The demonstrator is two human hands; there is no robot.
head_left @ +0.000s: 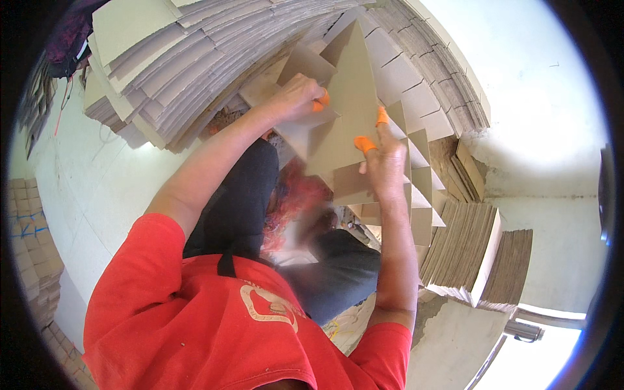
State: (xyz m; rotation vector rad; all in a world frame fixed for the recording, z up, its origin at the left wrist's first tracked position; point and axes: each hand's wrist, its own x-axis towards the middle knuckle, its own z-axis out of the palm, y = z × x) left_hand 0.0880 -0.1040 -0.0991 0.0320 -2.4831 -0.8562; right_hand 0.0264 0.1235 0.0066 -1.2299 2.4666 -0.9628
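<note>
In front of me stands a partly slotted-together cardboard divider point(351, 107), its strips crossing to form open cells. My left hand point(300, 96) is closed at its left side, fingers curled and pinching a cross strip. On the right side my right hand point(388, 159) grips the divider, with thumb and forefinger against the cardboard and the other fingers partly hidden. Orange finger covers point(364, 143) show on fingertips of both hands. A tall, tapering panel in the middle rises between the two hands, and shorter strips cross it at the right.
Large stacks of cut cardboard sheets point(169, 58) curve along the far left. Slotted strips point(422, 78) are piled at the far right, and more cardboard bundles point(461, 247) stand against the right wall. My bent legs point(237, 201) are below the divider, beside blurred red material point(296, 205).
</note>
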